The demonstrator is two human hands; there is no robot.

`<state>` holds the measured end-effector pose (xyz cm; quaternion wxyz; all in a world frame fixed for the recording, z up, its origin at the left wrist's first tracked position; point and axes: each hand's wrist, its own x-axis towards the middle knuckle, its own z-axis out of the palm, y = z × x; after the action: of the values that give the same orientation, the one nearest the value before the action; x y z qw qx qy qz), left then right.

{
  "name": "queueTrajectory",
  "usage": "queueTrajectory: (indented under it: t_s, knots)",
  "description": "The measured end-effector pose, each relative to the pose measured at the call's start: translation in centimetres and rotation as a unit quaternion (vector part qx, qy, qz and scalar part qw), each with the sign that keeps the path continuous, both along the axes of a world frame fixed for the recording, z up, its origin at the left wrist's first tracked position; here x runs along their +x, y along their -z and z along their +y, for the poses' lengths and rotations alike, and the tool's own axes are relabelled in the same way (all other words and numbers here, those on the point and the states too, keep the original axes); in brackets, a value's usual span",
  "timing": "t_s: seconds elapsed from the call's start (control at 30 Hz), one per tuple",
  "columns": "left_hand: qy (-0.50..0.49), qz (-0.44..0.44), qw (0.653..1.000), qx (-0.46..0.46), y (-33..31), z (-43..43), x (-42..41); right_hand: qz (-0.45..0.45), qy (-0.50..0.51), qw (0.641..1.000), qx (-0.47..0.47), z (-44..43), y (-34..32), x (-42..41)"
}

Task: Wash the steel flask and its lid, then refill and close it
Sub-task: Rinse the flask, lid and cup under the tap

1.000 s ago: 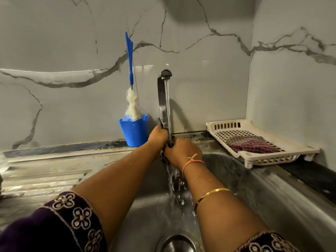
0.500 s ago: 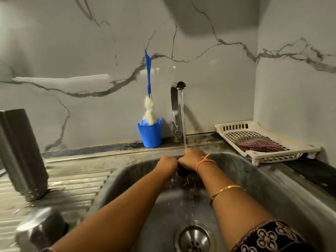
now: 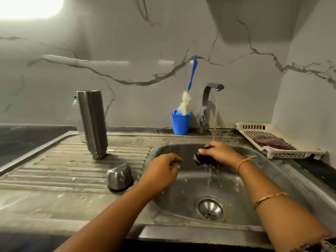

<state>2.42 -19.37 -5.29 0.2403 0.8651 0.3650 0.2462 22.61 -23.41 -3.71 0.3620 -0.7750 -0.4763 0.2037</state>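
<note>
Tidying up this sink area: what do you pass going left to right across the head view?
Upturned steel flask → steel cap → blue cup with the bottle brush → tap → white tray holding a cloth. Left hand and right hand, gripping a dark lid part, overlap these, so left out.

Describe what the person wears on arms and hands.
No gloves: left hand and right hand are bare. The right wrist has a thin orange thread; a gold bangle sits further up that forearm. A dark sleeve with pale embroidery shows by the right elbow. Nothing worn shows on the left arm.
</note>
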Motion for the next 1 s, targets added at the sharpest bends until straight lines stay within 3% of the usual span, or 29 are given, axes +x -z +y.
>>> queueTrajectory:
  t_s: [0.07, 0.1, 0.13, 0.2, 0.23, 0.37, 0.47, 0.57, 0.67, 1.0]
  knots:
    - [-0.004, -0.046, 0.999, 0.016, -0.5, -0.3, -2.5, 0.134, -0.035, 0.988, 0.061, 0.0, -0.7, -1.3]
    - [-0.003, -0.068, 0.997, 0.026, -0.7, -0.2, -3.5, 0.125, -0.041, 0.990, 0.044, 0.1, -0.8, -1.9]
    - [-0.001, -0.088, 0.996, 0.035, -0.9, 0.0, -4.5, 0.024, -0.046, 0.999, -0.015, 0.4, -0.3, -2.5]
    - [0.008, -0.118, 0.991, 0.067, -1.0, 0.5, -6.1, -0.203, -0.033, 0.968, -0.143, 0.9, 1.3, -4.0]
    - [0.010, -0.140, 0.986, 0.085, -1.0, 0.7, -6.9, -0.240, -0.028, 0.957, -0.163, 1.2, 1.9, -4.4]
    - [-0.074, -0.244, 0.960, 0.113, -0.6, 2.9, -10.9, -0.184, -0.030, 0.979, -0.086, 2.1, 1.5, -6.4]
    - [-0.221, -0.232, 0.944, 0.079, 0.1, 6.0, -13.4, -0.161, -0.028, 0.986, -0.018, 3.6, 1.3, -8.1]
    - [-0.301, -0.214, 0.928, 0.042, 1.0, 8.7, -15.4, -0.141, -0.043, 0.988, 0.052, 5.8, 1.3, -10.0]
    - [-0.334, -0.214, 0.918, 0.019, 1.7, 10.0, -16.0, -0.139, -0.083, 0.983, 0.081, 8.5, 0.9, -11.9]
    - [-0.348, -0.163, 0.923, 0.014, 2.5, 10.4, -15.6, -0.229, -0.155, 0.961, 0.018, 16.4, 1.1, -16.4]
